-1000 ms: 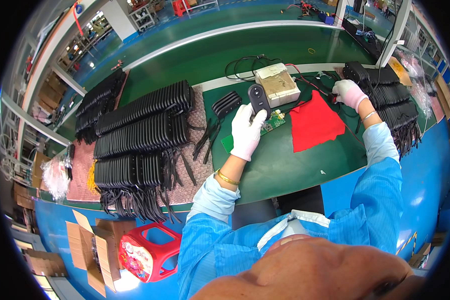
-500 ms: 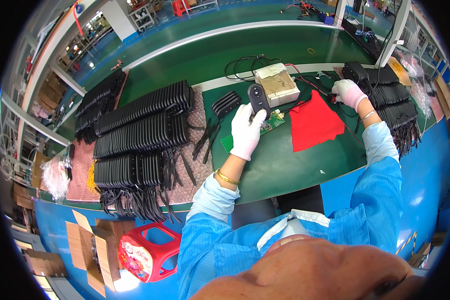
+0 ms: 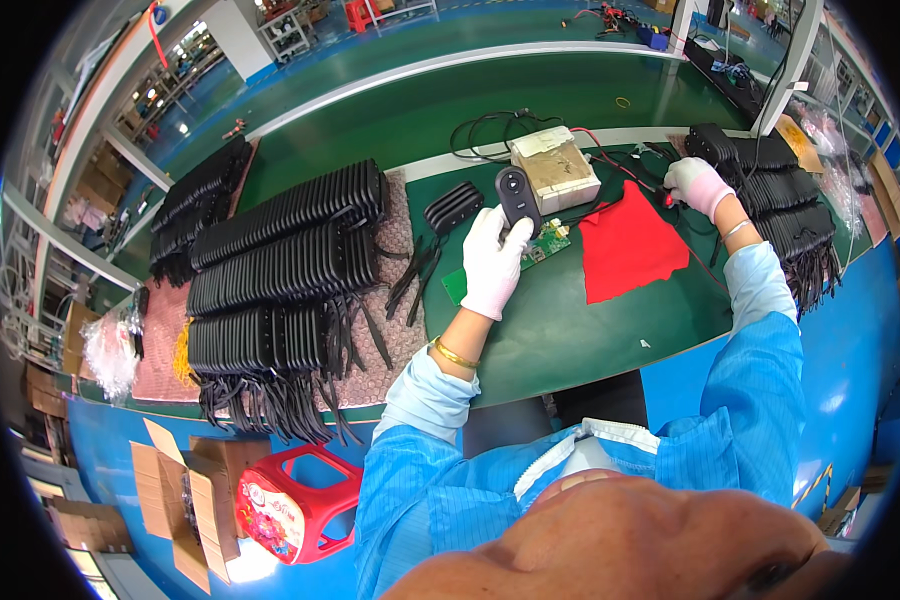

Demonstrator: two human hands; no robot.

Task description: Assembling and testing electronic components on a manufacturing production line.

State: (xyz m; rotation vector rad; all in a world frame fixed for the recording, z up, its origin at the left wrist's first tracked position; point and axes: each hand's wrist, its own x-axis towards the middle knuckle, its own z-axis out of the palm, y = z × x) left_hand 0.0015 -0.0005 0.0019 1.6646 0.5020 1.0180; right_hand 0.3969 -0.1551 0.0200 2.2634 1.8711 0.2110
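In my gloved left hand is an oval black handheld device with a few buttons on its face, tilted upright between thumb and fingers. Behind it a green circuit board lies on the table. Farther right, my gloved right hand is closed, with a small red-ended lead at its fingertips. That lead is mostly hidden by the fingers. Between the hands lies a red cloth, and a worn whitish box with cables stands behind.
Rows of black strapped devices fill bubble wrap at left, with a small group beside them. More black devices are stacked by my right arm. A red stool and an opened carton stand on the floor.
Almost nothing differs. The red end by my right fingertips shows slightly more now; the left hand keeps the black device in the same place.
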